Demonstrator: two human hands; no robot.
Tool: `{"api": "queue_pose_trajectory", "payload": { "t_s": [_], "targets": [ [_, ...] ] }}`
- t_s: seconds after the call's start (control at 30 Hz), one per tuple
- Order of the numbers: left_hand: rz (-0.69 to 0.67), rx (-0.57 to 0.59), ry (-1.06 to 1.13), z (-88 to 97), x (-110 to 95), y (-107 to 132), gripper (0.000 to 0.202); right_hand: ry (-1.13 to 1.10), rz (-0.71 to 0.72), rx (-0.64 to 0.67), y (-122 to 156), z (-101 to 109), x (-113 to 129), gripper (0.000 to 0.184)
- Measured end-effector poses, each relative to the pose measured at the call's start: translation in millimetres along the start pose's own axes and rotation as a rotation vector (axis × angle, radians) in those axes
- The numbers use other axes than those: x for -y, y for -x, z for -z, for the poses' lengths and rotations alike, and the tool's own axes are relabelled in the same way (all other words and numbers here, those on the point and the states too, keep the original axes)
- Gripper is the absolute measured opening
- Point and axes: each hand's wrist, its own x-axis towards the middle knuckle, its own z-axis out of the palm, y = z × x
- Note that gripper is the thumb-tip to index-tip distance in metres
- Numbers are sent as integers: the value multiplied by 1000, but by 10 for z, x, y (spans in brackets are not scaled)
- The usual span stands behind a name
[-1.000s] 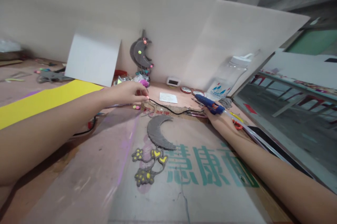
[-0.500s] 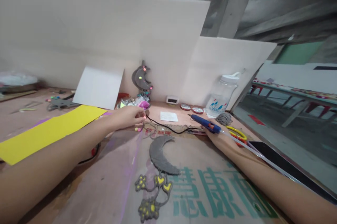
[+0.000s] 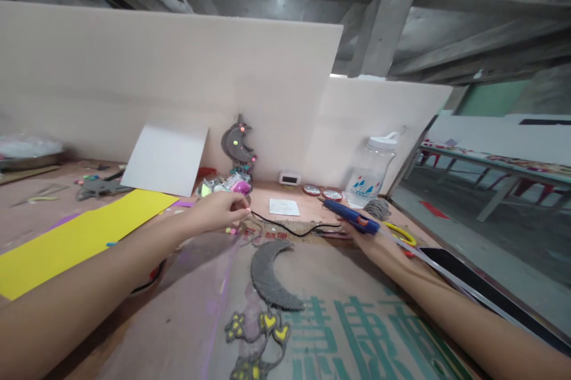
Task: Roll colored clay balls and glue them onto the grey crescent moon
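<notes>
My left hand (image 3: 218, 212) is closed in a pinch over the table, beside a bowl of wrapped bits and pompoms (image 3: 225, 185). A tiny pink ball (image 3: 248, 210) shows at its fingertips. My right hand (image 3: 363, 237) grips a blue hot glue gun (image 3: 352, 215), its nozzle pointing left, with a long clear glue stick trailing from the back. Between the hands lies a grey yarn-wrapped crescent moon (image 3: 272, 279). Below it hang grey outlined shapes with yellow filling (image 3: 267, 322), partly cut off by the frame. Two or three small coloured balls (image 3: 231, 231) rest under my left hand.
A black cord (image 3: 289, 230) crosses between the hands. Behind stand a finished-looking moon ornament (image 3: 238, 142), a small timer (image 3: 289, 178), tape rolls (image 3: 332, 195) and a clear bottle (image 3: 369, 172). Yellow card (image 3: 84, 237) lies left; yellow-handled scissors (image 3: 401, 234) and grey yarn (image 3: 377, 209) lie right.
The camera view has tilted slightly up, so things sit lower in the picture. My left hand stays pinched near the bowl, and the glue gun remains in my right hand.
</notes>
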Motion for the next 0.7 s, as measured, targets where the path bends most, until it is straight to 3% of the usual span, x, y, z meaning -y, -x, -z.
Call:
{"api": "queue_pose_trajectory", "payload": {
  "t_s": [0.17, 0.3, 0.43, 0.53, 0.7],
  "targets": [
    [-55, 211, 357, -96, -383, 132, 31, -5, -118, 35, 63, 110, 274, 38],
    [-20, 373, 397, -116, -592, 259, 27, -181, -141, 197, 190, 92, 495, 47],
    [36, 496, 433, -213, -636, 296, 25, -225, -102, 360, 304, 83, 648, 48],
    [133, 464, 507, -375, -616, 261, 27, -197, -67, 472, 351, 127, 758, 47],
    [245, 275, 747, -611, -586, 178, 29, -218, -35, 584, 381, 176, 920, 55]
  ]
}}
